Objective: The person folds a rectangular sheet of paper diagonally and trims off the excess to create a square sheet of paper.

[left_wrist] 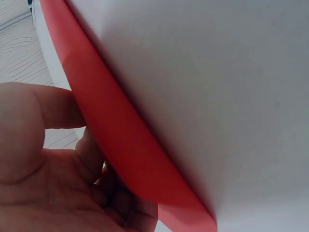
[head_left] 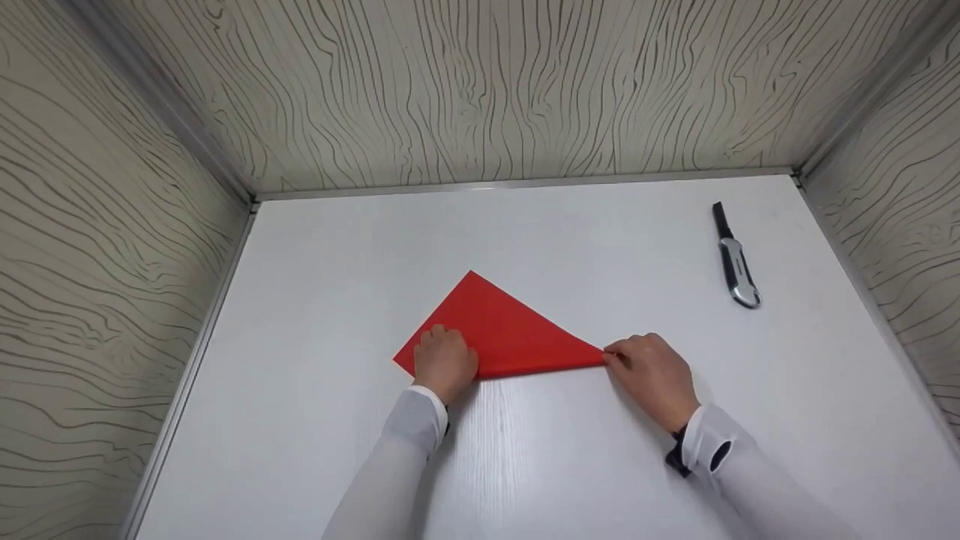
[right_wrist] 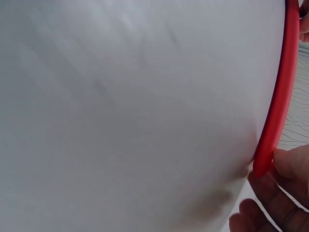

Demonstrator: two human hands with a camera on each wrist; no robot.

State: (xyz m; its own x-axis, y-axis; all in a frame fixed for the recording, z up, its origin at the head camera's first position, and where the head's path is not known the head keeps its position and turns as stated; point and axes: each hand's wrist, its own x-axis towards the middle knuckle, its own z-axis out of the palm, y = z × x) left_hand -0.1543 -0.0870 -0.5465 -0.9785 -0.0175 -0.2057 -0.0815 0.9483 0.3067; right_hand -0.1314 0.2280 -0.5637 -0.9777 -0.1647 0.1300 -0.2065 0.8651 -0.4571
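A red sheet of paper (head_left: 517,330), folded over along its near side, lies on the white table. My left hand (head_left: 444,361) rests on its left part with bent fingers. In the left wrist view the thumb (left_wrist: 58,106) touches the rounded folded edge (left_wrist: 116,125), and the other fingertips are partly hidden. The right corner of the paper is pinched between thumb and fingers of my right hand (head_left: 651,379). In the right wrist view the fold looks like a narrow rounded red strip (right_wrist: 280,96) ending between those fingertips (right_wrist: 263,186).
A utility knife (head_left: 736,266) with a grey and black handle lies at the right rear of the white table (head_left: 337,262). Wood-patterned panels (head_left: 480,90) stand along the back and both sides, with metal edging where they meet the tabletop.
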